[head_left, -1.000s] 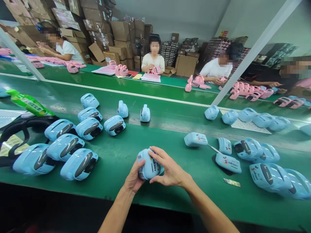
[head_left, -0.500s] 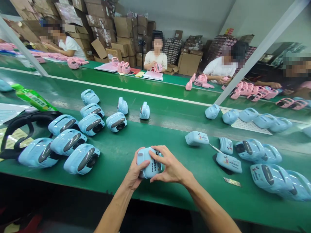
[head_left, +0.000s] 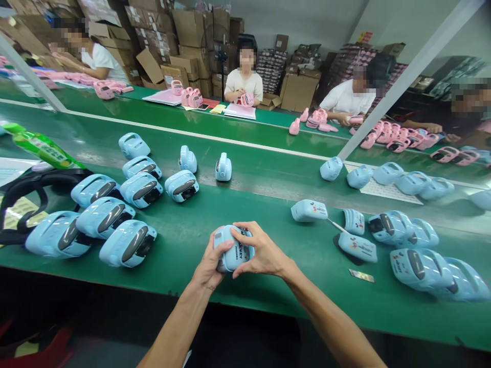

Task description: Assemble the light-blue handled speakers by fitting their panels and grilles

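Observation:
Both of my hands hold one light blue plastic casing with Mickey print (head_left: 238,250) just above the green bench, near its front edge. My left hand (head_left: 208,263) wraps its left side, thumb across the near top. On the right, my right hand (head_left: 264,251) pinches the casing between thumb and fingers, covering part of the print. To the right of my hands lie a printed blue casing (head_left: 309,210), a curved blue piece (head_left: 353,222) and another printed casing (head_left: 358,247). A thin pale stick (head_left: 333,225) reaches between the two casings.
Several blue casings with dark fronts (head_left: 128,244) stand at left, beside a black strap (head_left: 38,184) and a green packet (head_left: 40,145). More blue casings (head_left: 416,271) stand at right, near a small strip (head_left: 361,276). Across the bench, people handle pink casings (head_left: 247,99). A white post (head_left: 406,82) slants up at right.
The camera view has shifted slightly, so the bench things appear higher and a little left. Both hands keep nearly the same grip on the casing.

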`<move>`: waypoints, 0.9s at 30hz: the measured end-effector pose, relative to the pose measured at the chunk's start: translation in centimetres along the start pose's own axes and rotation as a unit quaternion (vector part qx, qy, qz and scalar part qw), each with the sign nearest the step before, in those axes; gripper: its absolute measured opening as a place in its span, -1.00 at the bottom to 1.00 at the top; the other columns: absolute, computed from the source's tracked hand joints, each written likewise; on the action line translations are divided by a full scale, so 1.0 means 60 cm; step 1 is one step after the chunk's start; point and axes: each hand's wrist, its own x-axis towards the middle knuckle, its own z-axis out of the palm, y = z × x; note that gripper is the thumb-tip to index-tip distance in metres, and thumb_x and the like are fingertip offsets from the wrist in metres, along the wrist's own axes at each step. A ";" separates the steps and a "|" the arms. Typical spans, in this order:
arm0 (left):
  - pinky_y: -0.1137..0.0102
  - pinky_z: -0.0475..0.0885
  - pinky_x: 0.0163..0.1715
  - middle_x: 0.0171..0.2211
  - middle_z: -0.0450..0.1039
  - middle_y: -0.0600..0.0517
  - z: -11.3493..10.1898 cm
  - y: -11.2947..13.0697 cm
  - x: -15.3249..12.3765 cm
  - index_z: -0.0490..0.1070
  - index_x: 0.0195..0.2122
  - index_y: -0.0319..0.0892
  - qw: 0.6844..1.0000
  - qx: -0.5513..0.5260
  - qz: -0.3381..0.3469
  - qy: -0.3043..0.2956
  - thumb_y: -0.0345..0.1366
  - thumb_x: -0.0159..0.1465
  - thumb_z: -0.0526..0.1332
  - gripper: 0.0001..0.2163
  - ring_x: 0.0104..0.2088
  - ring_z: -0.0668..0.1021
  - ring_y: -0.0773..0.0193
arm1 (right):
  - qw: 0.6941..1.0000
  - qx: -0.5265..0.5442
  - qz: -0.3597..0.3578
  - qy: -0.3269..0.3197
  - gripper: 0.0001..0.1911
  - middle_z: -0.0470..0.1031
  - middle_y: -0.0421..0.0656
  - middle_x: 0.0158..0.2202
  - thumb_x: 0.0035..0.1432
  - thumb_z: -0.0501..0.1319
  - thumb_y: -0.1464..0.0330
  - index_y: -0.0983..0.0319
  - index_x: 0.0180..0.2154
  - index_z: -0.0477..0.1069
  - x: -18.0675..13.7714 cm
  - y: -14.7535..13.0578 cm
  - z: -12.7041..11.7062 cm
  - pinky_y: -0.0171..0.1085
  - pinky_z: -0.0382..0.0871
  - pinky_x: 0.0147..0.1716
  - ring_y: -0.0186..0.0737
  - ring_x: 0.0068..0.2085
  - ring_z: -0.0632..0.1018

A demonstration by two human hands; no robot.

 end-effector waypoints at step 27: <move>0.46 0.52 -0.37 -0.25 0.57 0.09 -0.020 0.017 0.038 0.36 -0.06 -0.02 0.988 0.019 0.141 -0.053 -0.39 -0.23 0.60 -0.30 -0.27 0.59 0.23 | 0.702 0.589 0.327 0.233 -0.18 0.67 -0.09 -0.12 -0.25 0.59 0.24 0.20 0.09 0.40 0.005 -0.019 0.067 -0.21 0.55 -0.23 -0.07 -0.15 0.67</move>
